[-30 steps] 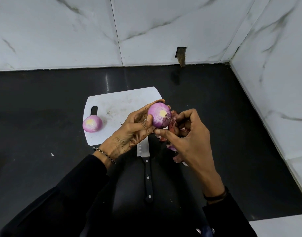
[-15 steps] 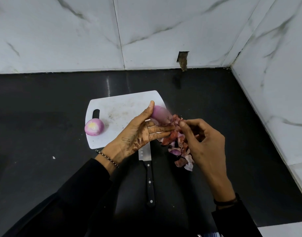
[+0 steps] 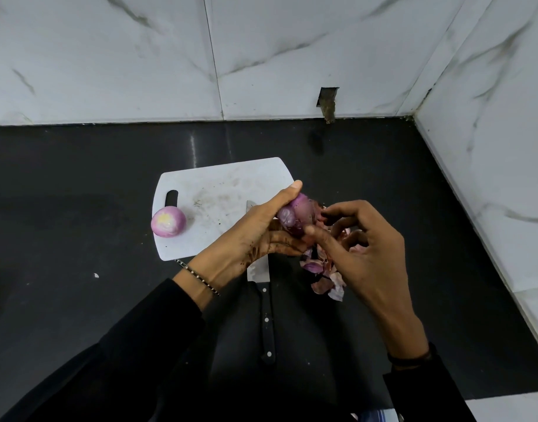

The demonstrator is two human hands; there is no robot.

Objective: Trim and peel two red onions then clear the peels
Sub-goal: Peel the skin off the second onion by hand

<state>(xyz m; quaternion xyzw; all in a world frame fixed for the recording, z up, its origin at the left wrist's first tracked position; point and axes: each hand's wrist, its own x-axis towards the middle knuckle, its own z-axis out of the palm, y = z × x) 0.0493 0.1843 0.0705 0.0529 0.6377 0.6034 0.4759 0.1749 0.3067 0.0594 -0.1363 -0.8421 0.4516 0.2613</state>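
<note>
Marble-veined walls (image 3: pixel 292 56) are met by a black counter (image 3: pixel 78 178), on which a white cutting board (image 3: pixel 219 184) is laid, a knife (image 3: pixel 258 272) across its near edge. Above the board's right edge, an onion (image 3: pixel 295 214) is gripped in the left hand (image 3: pixel 246 239) and pinched by the thumb and curled forefinger of the right hand (image 3: pixel 371 257). A peeled onion (image 3: pixel 168 222) is seen on the board's left end; peels (image 3: pixel 321 266) are heaped beside the knife.

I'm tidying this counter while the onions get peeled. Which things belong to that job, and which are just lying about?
In the job: held onion in the left hand, right hand at it; peeled onion on the cutting board; knife; peels beside it.
Lying about: white speck on the countertop; wall notch.
</note>
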